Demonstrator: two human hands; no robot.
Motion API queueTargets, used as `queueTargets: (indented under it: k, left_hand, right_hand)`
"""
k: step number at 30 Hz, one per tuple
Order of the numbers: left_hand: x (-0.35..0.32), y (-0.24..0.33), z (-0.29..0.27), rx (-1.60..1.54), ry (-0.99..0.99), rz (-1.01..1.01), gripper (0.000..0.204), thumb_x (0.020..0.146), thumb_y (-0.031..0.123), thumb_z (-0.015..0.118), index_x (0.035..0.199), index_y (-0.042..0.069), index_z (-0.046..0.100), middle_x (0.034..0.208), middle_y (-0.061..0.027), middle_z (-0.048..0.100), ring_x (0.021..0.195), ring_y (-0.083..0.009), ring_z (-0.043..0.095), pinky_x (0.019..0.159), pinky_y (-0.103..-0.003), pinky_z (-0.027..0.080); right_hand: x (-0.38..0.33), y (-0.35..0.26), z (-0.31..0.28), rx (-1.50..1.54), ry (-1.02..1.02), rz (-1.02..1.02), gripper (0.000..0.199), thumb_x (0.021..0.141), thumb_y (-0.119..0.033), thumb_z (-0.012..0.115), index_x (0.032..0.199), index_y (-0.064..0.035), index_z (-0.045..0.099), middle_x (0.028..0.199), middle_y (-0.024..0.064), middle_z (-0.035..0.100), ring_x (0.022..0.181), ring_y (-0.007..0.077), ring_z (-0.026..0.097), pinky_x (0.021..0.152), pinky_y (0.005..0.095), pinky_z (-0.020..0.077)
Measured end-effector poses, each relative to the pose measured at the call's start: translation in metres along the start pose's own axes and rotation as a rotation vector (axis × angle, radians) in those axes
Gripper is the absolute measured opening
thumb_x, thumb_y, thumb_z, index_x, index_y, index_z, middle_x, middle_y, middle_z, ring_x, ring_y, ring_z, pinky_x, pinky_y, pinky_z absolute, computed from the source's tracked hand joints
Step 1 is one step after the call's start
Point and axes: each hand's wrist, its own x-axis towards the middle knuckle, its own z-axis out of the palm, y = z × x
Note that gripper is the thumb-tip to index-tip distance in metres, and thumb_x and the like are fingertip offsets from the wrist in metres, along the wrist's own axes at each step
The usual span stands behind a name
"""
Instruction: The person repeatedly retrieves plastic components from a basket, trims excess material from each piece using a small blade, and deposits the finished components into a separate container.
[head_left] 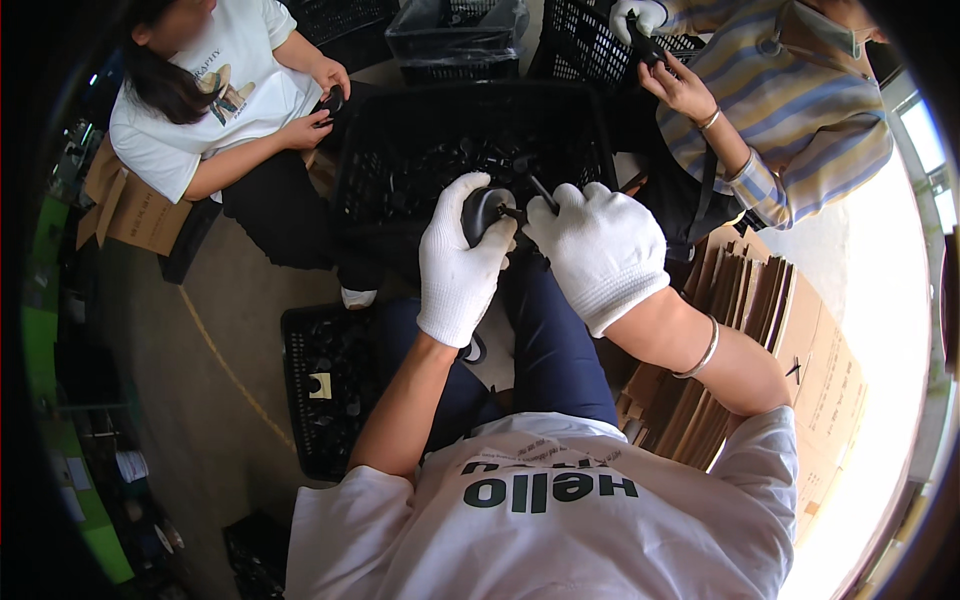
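Note:
My left hand (463, 262), in a white knit glove, is closed around a rounded black part (485, 216), thumb and fingers on either side of it. In my right hand (604, 245), gloved the same way, is a slim dark rod-like tool (543, 193) that sticks out beyond the fingers. A short dark tip (512, 213) shows between the two hands, against the black part; I cannot tell whether it belongs to the tool or the part. Both hands are above my lap, at the near edge of a large black crate (350, 175) with many small black pieces inside.
A smaller black crate (297, 400) of black parts stands on the floor at left. Flattened cardboard (745, 300) is stacked at right. Two co-workers, one far left (240, 100) and one far right (780, 100), hold black parts. A plastic-lined bin (455, 45) stands behind.

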Motion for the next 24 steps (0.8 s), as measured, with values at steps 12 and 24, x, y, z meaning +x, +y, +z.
queueTargets:
  k: [12, 24]
  left_hand:
    - [0.005, -0.021, 0.001, 0.394, 0.083, 0.445, 0.038, 0.080, -0.006, 0.058, 0.117, 0.003, 0.052, 0.091, -0.0047, 0.060, 0.067, -0.0047, 0.054, 0.056, -0.018, 0.046]
    - [0.002, -0.014, 0.003, 0.259, 0.027, 0.245, 0.040, 0.082, -0.006, 0.056, 0.120, 0.002, 0.049, 0.092, -0.0052, 0.059, 0.069, -0.0060, 0.056, 0.058, -0.019, 0.049]
  right_hand:
    - [0.015, 0.013, -0.010, 0.319, -0.352, 0.142, 0.015, 0.076, -0.016, 0.059, 0.086, -0.0068, 0.067, 0.078, 0.0112, 0.065, 0.075, 0.0277, 0.065, 0.065, 0.0358, 0.0523]
    - [0.002, 0.007, -0.004, 0.205, -0.204, 0.101, 0.011, 0.077, -0.012, 0.058, 0.084, -0.0057, 0.065, 0.078, 0.0095, 0.062, 0.073, 0.0261, 0.065, 0.061, 0.0348, 0.0525]
